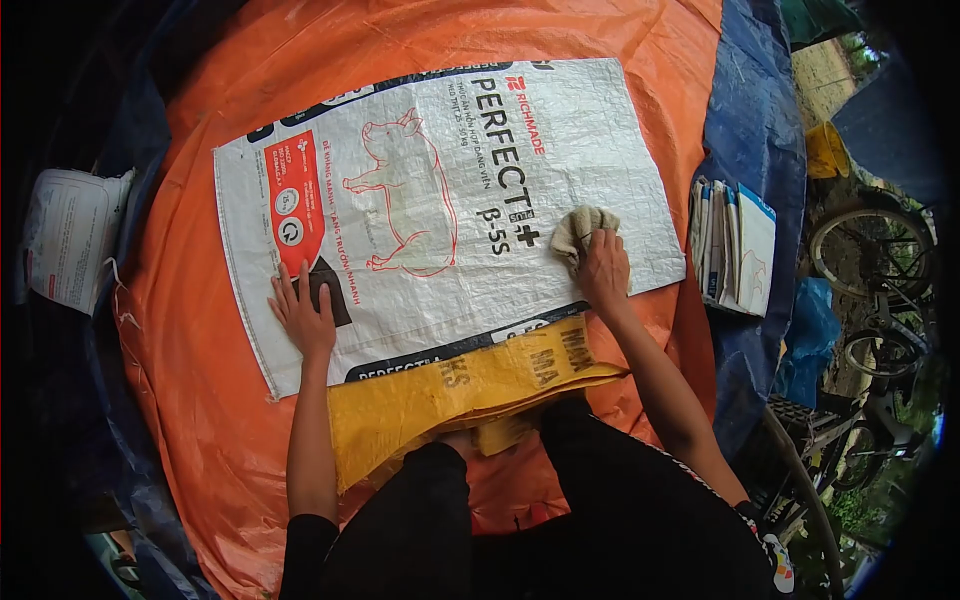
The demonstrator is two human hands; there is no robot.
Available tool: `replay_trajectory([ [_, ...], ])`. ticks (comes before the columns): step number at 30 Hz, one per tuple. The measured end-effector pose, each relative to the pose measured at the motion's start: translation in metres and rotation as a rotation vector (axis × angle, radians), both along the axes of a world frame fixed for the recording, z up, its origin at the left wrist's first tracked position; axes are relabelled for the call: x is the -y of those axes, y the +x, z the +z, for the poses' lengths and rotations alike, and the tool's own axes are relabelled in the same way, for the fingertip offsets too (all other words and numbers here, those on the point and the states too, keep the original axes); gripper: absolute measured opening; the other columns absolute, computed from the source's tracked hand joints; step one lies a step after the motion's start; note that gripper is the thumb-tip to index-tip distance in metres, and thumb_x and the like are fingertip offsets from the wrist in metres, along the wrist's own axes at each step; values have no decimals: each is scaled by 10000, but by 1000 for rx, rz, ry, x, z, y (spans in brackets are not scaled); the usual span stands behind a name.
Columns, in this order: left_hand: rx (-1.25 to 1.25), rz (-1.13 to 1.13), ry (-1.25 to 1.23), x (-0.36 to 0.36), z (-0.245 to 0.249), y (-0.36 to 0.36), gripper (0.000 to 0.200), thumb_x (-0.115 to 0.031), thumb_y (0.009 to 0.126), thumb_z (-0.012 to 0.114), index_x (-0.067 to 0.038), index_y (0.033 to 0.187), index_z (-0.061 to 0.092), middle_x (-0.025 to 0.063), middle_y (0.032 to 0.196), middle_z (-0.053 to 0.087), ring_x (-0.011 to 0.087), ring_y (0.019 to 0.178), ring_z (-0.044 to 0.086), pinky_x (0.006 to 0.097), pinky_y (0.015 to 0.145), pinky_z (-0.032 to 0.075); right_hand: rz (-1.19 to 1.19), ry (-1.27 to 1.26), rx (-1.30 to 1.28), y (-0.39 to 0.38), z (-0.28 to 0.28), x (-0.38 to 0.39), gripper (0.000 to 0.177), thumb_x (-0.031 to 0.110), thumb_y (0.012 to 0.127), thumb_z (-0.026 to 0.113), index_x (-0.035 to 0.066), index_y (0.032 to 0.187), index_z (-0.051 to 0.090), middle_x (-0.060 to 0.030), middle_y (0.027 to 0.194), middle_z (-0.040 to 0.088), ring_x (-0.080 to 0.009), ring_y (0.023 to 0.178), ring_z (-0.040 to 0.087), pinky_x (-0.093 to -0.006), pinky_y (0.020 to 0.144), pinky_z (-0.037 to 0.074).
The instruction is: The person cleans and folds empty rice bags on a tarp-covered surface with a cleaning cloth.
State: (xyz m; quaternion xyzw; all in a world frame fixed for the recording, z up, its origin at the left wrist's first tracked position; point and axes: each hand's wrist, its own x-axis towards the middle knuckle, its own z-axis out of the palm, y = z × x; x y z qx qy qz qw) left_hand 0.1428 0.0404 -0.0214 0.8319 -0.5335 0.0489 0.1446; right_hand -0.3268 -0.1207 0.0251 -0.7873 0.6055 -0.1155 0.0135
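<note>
Sack (450, 225), one, white, printed with a red pig outline and "PERFECT PLUS": spread flat across the centre of the frame, slightly tilted. Hands, two, bare, well apart. Left hand (304, 310): palm down, fingers spread, laid on the sack's lower-left part. Right hand (605, 268): closed over a bunched cloth (570, 238), pale, resting on the sack right of centre. Yellow sack (480, 385), lettered: lower centre, along the white one's near edge. Orange tarp (560, 35): beneath both. Folded sacks (732, 250), a stack: right of centre, on blue tarp (745, 90). White bundle (75, 240), printed: left edge. Bicycle (884, 300): far right.
</note>
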Motion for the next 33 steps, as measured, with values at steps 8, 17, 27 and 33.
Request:
replay_trajectory([
  [8, -13, 8, 8, 0, 1, 1, 545, -431, 1014, 506, -275, 1531, 433, 83, 1658, 264, 372, 1523, 216, 576, 1217, 110, -333, -98, -338, -139, -4, 43, 122, 77, 948, 460, -1, 1007, 534, -197, 1020, 580, -396, 945, 585, -473, 802, 509],
  [17, 10, 17, 36, 1, 0, 0, 545, -424, 1025, 497, -277, 1542, 409, 77, 1662, 255, 361, 1524, 217, 563, 1222, 110, -199, 227, -22, -45, 19, 27, 221, 106, 918, 528, -14, 1094, 469, -262, 1070, 567, -483, 916, 629, -549, 784, 521],
  [27, 8, 10, 24, 3, 2, -2, 536, -428, 1028, 488, -274, 1536, 418, 78, 1660, 258, 365, 1524, 214, 569, 1220, 107, 687, 386, 53, 138, 16, -62, 215, 146, 914, 523, 73, 1115, 535, -118, 1043, 560, -285, 969, 580, -400, 835, 489],
  [33, 12, 10, 22, 3, 2, -4, 534, -417, 1028, 490, -268, 1535, 419, 85, 1659, 257, 371, 1523, 215, 574, 1218, 113, 690, 243, 121, 174, 0, -37, 167, 192, 949, 513, 101, 1086, 542, -93, 1018, 555, -262, 954, 576, -391, 793, 478],
])
